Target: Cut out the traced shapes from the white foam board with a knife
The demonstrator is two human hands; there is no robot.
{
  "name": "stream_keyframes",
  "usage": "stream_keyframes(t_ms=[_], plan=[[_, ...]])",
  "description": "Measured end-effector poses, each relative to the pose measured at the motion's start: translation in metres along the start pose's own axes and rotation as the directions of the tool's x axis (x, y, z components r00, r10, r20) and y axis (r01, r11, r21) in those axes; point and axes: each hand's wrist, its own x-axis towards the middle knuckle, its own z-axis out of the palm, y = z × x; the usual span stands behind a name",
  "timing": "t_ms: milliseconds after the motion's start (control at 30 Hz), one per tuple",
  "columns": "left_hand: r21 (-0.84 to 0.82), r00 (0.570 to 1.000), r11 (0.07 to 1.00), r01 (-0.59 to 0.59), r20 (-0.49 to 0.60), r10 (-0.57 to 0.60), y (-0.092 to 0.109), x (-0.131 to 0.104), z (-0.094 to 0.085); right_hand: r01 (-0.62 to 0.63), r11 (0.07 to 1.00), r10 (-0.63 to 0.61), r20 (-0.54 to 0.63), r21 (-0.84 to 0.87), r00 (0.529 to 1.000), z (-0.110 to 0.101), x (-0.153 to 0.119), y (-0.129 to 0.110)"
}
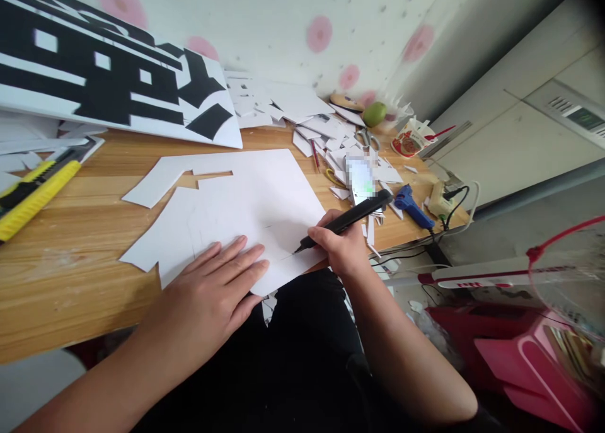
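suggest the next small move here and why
Probably draw the black tool along the short faint line: the right hand holds its tip at that line, and the left hand lies flat on the white sheet, seemingly steadying it.

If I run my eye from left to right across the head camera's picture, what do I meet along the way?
Yellow cutter → left hand, resting on the white sheet → right hand, holding a black pen-like tool → blue glue gun → pink plastic object.
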Motion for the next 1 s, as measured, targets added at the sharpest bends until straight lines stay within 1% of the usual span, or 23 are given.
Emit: stream_keyframes(t_ms=[133,200,267,333,400,433,500,567,600,633,667,700,733,767,800,833,867,900,933,967,1000], plan=[[0.040,0.999,0.998,-0.040,-0.013,0.041,-0.001,0.001,-0.001,-0.016,1.000,0.015,0.035,0.020,0.999,-0.002,0.003,0.003],[0.060,0.998,0.997,-0.056,-0.014,0.057,-0.001,0.002,-0.001,-0.030,0.990,0.026,0.030,0.136,0.999,-0.003,0.005,0.004],[0.068,0.998,0.996,-0.063,-0.005,0.064,-0.001,0.003,0.000,-0.016,0.945,0.026,-0.026,0.327,0.999,-0.006,0.007,0.004],[0.066,0.997,0.995,-0.073,0.012,0.072,-0.002,0.004,0.000,0.045,0.878,0.009,-0.110,0.476,0.994,-0.011,0.005,0.005],[0.044,0.997,0.996,-0.078,0.029,0.077,-0.003,0.004,-0.005,0.123,0.852,-0.047,-0.161,0.509,0.986,-0.019,-0.002,0.007],[0.022,0.997,0.997,-0.073,0.028,0.072,-0.003,0.003,-0.009,0.159,0.859,-0.086,-0.170,0.486,0.982,-0.023,-0.008,0.007],[-0.056,0.999,0.998,-0.042,0.003,0.042,0.000,0.000,-0.022,0.217,0.901,-0.169,-0.157,0.375,0.973,-0.029,-0.022,0.009],[-0.169,1.000,0.986,0.002,-0.009,-0.003,0.006,-0.009,-0.038,0.279,0.941,-0.260,-0.121,0.192,0.958,-0.030,-0.037,0.010],[-0.238,1.000,0.971,0.026,0.005,-0.025,0.010,-0.014,-0.046,0.331,0.940,-0.327,-0.066,0.079,0.943,-0.029,-0.043,0.011],[-0.314,0.998,0.948,0.052,0.042,-0.041,0.014,-0.021,-0.053,0.406,0.913,-0.406,0.008,-0.033,0.914,-0.026,-0.047,0.011],[-0.395,0.994,0.914,0.091,0.098,-0.056,0.018,-0.029,-0.058,0.495,0.858,-0.485,0.098,-0.136,0.869,-0.021,-0.050,0.012],[-0.472,0.983,0.870,0.140,0.170,-0.067,0.023,-0.036,-0.060,0.588,0.779,-0.555,0.196,-0.219,0.809,-0.016,-0.052,0.012],[-0.538,0.964,0.818,0.204,0.255,-0.072,0.027,-0.044,-0.060,0.672,0.686,-0.608,0.287,-0.280,0.740,-0.011,-0.053,0.014],[-0.585,0.934,0.761,0.279,0.350,-0.073,0.030,-0.050,-0.058,0.734,0.593,-0.642,0.356,-0.330,0.679,-0.005,-0.053,0.015],[-0.607,0.893,0.705,0.367,0.443,-0.083,0.033,-0.056,-0.053,0.777,0.508,-0.668,0.400,-0.372,0.628,0.000,-0.052,0.018],[-0.607,0.839,0.648,0.461,0.536,-0.095,0.035,-0.060,-0.045,0.802,0.434,-0.687,0.426,-0.410,0.589,0.005,-0.052,0.021],[-0.595,0.782,0.589,0.546,0.614,-0.105,0.036,-0.062,-0.037,0.813,0.374,-0.705,0.433,-0.447,0.562,0.010,-0.053,0.024],[-0.574,0.729,0.521,0.632,0.668,-0.147,0.038,-0.063,-0.027,0.814,0.327,-0.726,0.424,-0.480,0.541,0.013,-0.054,0.027],[-0.568,0.685,0.416,0.710,0.694,-0.221,0.039,-0.062,-0.018,0.813,0.291,-0.750,0.407,-0.505,0.521,0.016,-0.055,0.030],[-0.596,0.654,0.270,0.756,0.706,-0.273,0.040,-0.061,-0.009,0.812,0.264,-0.771,0.392,-0.521,0.502,0.018,-0.057,0.032],[-0.639,0.636,0.114,0.761,0.698,-0.331,0.042,-0.058,-0.002,0.814,0.240,-0.787,0.385,-0.529,0.482,0.020,-0.059,0.034]])
